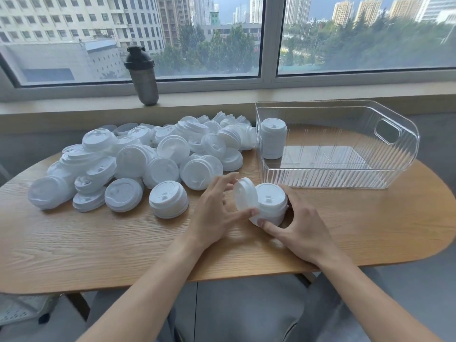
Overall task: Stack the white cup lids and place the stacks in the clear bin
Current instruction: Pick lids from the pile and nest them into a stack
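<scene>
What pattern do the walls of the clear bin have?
Fine vertical ribs run along the clear bin walls; the head view shows them best.

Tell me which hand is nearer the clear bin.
Right. The right hand grips the lid stack just before the clear bin; the left hand sits farther left, holding a tilted lid.

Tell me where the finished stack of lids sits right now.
In the head view, the finished stack stands upright inside the clear bin, in its far-left corner, right of the loose lid pile.
</scene>
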A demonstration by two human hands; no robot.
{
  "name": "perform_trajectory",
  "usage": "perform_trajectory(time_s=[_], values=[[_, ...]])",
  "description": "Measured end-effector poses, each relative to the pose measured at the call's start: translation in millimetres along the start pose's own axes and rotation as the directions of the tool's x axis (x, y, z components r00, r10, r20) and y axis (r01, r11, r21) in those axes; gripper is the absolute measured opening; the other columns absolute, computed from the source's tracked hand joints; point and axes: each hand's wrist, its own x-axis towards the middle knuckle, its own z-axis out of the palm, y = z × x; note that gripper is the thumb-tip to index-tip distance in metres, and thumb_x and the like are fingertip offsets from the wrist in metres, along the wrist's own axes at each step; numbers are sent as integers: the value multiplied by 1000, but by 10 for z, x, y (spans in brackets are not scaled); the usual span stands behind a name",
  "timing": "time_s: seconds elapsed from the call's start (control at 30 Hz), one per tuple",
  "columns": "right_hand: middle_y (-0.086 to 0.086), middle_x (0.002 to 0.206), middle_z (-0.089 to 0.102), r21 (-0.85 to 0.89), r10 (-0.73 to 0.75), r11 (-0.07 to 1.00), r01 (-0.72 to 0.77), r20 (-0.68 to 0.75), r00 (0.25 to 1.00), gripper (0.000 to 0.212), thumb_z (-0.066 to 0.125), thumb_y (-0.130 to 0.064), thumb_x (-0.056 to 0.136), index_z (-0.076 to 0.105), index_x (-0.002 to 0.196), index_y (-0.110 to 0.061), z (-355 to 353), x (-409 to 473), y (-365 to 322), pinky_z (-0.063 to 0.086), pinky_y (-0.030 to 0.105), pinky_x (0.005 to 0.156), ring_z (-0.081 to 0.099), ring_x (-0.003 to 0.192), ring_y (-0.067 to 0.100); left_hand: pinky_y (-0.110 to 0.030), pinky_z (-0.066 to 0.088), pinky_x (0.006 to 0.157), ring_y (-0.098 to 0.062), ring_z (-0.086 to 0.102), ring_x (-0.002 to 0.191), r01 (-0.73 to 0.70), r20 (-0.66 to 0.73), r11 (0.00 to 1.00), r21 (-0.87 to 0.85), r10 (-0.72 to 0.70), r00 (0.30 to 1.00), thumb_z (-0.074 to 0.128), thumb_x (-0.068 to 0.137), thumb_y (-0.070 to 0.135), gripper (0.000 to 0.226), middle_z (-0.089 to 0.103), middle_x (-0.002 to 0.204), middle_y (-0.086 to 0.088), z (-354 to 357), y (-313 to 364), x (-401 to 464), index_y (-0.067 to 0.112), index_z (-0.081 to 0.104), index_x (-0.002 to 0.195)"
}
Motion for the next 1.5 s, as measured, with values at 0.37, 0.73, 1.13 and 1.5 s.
perform_trajectory(time_s=[0.37, 0.73, 1.13, 1.5], values=[[-20, 127, 62, 56, -64, 997, 61, 56, 996, 89, 82, -62, 68, 45, 145, -37, -10, -13, -41, 52, 34, 97, 59, 116, 3, -36, 54, 102, -5, 63, 120, 148, 138, 952, -269, -114, 984, 75, 79, 53, 62, 65, 130, 12, 67, 121, -40, 28, 61, 134], [-24, 119, 64, 80, -92, 993, 88, 44, 995, 82, 88, -52, 68, 50, 140, -39, -21, -10, -76, 54, 27, 90, 62, 108, 0, -34, 37, 118, 3, 43, 140, 141, 223, 949, -281, -79, 972, 69, 86, 53, 73, 53, 148, 17, 124, 266, -66, 39, 43, 153], [-24, 123, 63, 92, -80, 993, 76, 36, 996, 88, 90, -54, 66, 49, 142, -35, -21, -13, -90, 49, 16, 91, 59, 112, -3, -35, 57, 93, -2, 59, 111, 122, 7, 978, -166, -123, 992, 76, 71, 68, 69, 55, 125, 17, 187, 227, -86, 30, 61, 127], [-22, 124, 63, 104, -69, 992, 65, 38, 997, 92, 91, -50, 65, 48, 144, -32, -35, -20, -103, 47, 11, 91, 60, 110, -3, -30, 34, 117, 1, 44, 139, 118, 150, 969, -217, -86, 985, 53, 86, 49, 69, 51, 148, 16, 172, 244, -83, 31, 45, 152]])
